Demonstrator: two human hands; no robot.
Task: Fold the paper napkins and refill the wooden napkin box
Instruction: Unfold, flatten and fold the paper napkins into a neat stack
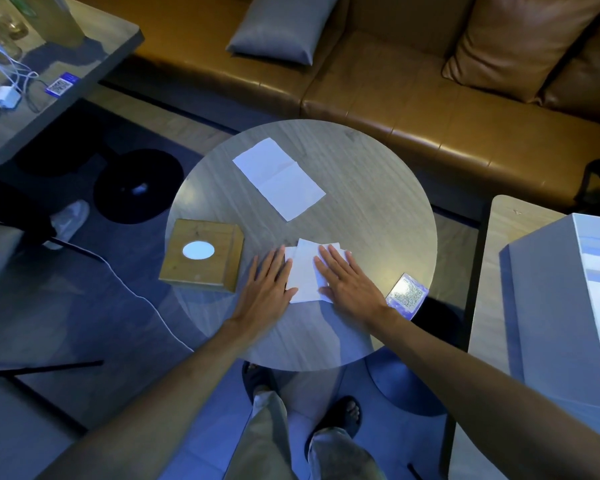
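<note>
A folded white paper napkin (305,271) lies near the front of the round table (378,209). My left hand (265,289) lies flat with straight fingers on the napkin's left edge. My right hand (349,284) presses flat on its right half. A second napkin (279,177), unfolded and creased, lies farther back on the table. The wooden napkin box (201,259) stands at the table's left edge, just left of my left hand, with white showing in the oval hole in its top.
A QR code card (406,295) lies at the table's right front edge. A brown leather sofa (430,109) with cushions runs behind the table. Another table (49,81) with cables stands back left, and a white box (568,306) sits on a table at right.
</note>
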